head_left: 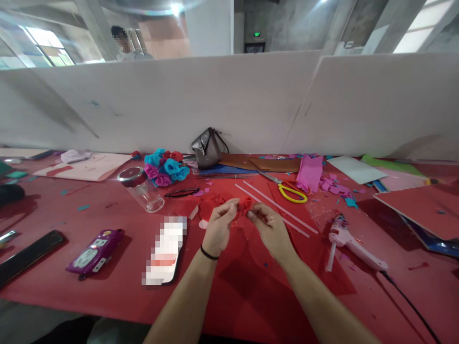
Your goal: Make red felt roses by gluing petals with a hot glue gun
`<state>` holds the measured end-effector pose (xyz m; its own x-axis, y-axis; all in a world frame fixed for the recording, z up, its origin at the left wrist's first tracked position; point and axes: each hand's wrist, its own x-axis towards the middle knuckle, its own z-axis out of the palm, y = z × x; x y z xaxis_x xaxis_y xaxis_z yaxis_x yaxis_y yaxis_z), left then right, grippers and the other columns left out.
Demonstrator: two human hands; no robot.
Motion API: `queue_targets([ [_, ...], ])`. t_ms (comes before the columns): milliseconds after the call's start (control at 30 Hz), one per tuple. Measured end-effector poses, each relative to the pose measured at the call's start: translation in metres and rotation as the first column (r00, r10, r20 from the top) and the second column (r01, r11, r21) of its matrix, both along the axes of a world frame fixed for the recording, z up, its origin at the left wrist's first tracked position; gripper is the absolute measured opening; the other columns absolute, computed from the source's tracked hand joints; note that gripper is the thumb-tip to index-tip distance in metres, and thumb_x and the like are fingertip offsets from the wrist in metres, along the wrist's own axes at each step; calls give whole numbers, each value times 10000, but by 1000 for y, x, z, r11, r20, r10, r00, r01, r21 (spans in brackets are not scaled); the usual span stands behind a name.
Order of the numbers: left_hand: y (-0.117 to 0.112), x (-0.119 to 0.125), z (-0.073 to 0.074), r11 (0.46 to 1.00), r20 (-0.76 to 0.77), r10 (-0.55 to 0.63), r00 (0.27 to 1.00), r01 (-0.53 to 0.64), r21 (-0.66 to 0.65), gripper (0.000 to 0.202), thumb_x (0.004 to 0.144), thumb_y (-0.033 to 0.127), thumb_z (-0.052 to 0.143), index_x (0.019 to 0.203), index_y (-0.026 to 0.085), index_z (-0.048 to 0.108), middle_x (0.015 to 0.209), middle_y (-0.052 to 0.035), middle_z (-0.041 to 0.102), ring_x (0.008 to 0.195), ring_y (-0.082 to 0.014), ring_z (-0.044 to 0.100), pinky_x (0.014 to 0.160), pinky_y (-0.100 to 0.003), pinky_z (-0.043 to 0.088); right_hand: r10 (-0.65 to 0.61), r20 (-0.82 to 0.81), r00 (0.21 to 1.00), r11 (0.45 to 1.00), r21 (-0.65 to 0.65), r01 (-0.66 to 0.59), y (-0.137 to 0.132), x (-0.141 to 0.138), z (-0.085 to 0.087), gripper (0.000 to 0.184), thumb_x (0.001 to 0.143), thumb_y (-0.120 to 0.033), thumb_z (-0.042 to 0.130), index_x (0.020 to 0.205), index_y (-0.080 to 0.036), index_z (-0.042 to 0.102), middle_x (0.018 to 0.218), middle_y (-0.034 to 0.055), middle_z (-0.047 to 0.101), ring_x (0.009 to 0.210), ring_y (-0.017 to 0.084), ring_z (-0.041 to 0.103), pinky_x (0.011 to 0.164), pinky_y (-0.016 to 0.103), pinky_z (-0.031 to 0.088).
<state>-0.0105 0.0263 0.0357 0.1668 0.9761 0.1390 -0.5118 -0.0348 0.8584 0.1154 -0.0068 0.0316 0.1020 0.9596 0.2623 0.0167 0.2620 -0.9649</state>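
Note:
Both of my hands meet over the middle of the red table (107,286). My left hand (219,228), with a black band on its wrist, pinches one side of a small red paper flower (245,204). My right hand (269,228) pinches the other side of it. A sheet of red paper (251,267) lies under my hands. Two white sticks (276,206) lie just beyond my right hand.
Yellow-handled scissors (289,190) and pink paper (310,172) lie back right. A pink glue gun (353,248) with a cord rests at the right. A bunch of blue, pink and red paper flowers (165,168), a glass jar (142,190), a phone (165,255), a purple power strip (93,252) and a dark pouch (207,149) are at the left and back. A person sits behind the white divider (229,105).

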Motion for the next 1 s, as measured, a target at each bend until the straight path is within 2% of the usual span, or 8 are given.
queue_targets([
  [100,1,-5,6,999,33,-45,998,45,-13,264,672,435,745,767,190,756,898,-61,691,879,-172,612,845,-282,466,8,12,1000,1000,-20,-7,0,0,-1,108,801,-321,598,794,-217,626,777,-3,626,770,154,564,759,265,425],
  [200,2,-11,10,998,110,-56,992,59,-28,330,702,371,731,986,205,729,968,-64,691,761,-129,604,760,-262,482,-9,28,1000,1000,-19,9,0,-1,0,120,795,-313,593,736,-209,600,729,-12,597,728,146,536,717,253,417],
  [267,4,-15,10,999,160,-17,987,25,-44,395,696,317,736,1081,239,691,1015,-47,685,699,-91,579,727,-239,477,-20,35,999,1000,-16,20,0,-1,0,138,792,-318,595,712,-206,581,707,-17,579,700,139,521,694,248,414],
  [367,8,-17,5,995,16,13,1000,-11,-103,312,639,222,767,949,196,736,969,-43,687,727,-89,574,736,-218,460,-21,33,999,1000,-21,22,0,-1,0,142,796,-338,597,741,-207,596,712,-15,588,700,139,534,692,252,423],
  [433,9,-15,2,992,-134,-25,991,8,-126,197,600,186,780,792,152,756,910,-55,688,785,-120,585,769,-234,454,-11,24,1000,1000,-18,11,1,0,1,138,802,-342,593,763,-210,611,725,-10,604,710,143,550,701,259,433],
  [500,7,-13,3,994,-199,-74,977,55,-99,144,581,185,787,716,146,755,889,-60,685,837,-151,591,810,-264,450,1,13,1000,1000,-12,-1,1,0,1,131,801,-336,597,766,-212,619,734,-5,616,722,148,562,715,268,441],
  [633,4,-12,7,992,-206,-129,970,129,-15,130,591,222,791,706,168,761,854,-50,670,838,-156,582,809,-285,447,1,14,1000,1000,-18,-1,1,-1,4,130,792,-334,608,755,-212,632,726,-2,622,724,152,569,720,272,451],
  [1000,4,-9,4,994,-148,-110,983,113,8,145,555,228,828,666,164,759,818,-38,622,767,-126,553,719,-253,449,-17,51,999,1000,24,16,-1,-2,1,141,809,-332,599,744,-209,620,716,-7,605,726,149,567,721,264,436],
])
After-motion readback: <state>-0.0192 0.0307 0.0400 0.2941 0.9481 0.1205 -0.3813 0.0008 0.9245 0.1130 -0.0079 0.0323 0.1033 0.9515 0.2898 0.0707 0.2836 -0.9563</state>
